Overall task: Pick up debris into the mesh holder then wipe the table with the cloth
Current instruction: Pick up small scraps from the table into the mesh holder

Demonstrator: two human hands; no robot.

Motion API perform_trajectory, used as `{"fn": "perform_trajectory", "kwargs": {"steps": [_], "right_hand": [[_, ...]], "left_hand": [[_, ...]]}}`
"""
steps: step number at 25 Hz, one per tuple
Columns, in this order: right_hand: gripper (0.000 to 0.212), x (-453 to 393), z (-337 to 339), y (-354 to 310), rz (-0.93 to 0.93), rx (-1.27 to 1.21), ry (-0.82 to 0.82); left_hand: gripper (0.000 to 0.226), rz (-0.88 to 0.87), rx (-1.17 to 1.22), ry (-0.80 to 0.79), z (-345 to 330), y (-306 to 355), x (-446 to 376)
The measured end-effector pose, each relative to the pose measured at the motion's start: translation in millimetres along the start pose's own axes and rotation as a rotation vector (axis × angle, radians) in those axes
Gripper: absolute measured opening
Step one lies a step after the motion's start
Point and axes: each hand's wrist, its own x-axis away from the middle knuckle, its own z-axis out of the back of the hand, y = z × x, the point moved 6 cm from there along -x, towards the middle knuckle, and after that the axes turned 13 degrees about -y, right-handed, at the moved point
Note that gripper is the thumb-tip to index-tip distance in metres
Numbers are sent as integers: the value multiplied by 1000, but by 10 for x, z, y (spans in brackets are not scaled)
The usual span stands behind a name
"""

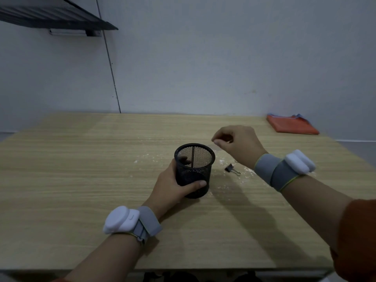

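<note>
A black mesh holder (pixel 193 171) stands upright near the middle of the wooden table (pixel 81 159). My left hand (pixel 173 188) is wrapped around its lower wall from the left. A dark piece lies inside the holder. My right hand (pixel 236 143) hovers just right of and behind the rim, fingers curled in a pinch; whether anything small is in them cannot be told. A black binder clip (pixel 232 168) lies on the table right of the holder, under my right wrist. White crumbs (pixel 221 160) are scattered around the holder. The folded orange cloth (pixel 292 125) lies at the far right corner.
A grey wall runs along the table's far edge. A dark shelf (pixel 50 17) juts from the wall at the upper left. Both wrists carry grey bands with white devices.
</note>
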Motion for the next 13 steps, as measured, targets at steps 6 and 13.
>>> {"fn": "perform_trajectory", "kwargs": {"steps": [6,13], "right_hand": [[23,42,-375,652,-254,317,-305],[21,62,-536,765,-246,338,-323]], "left_hand": [[61,-3,14,-4,-5,2,15],[60,-7,22,0,-7,13,15]]}}
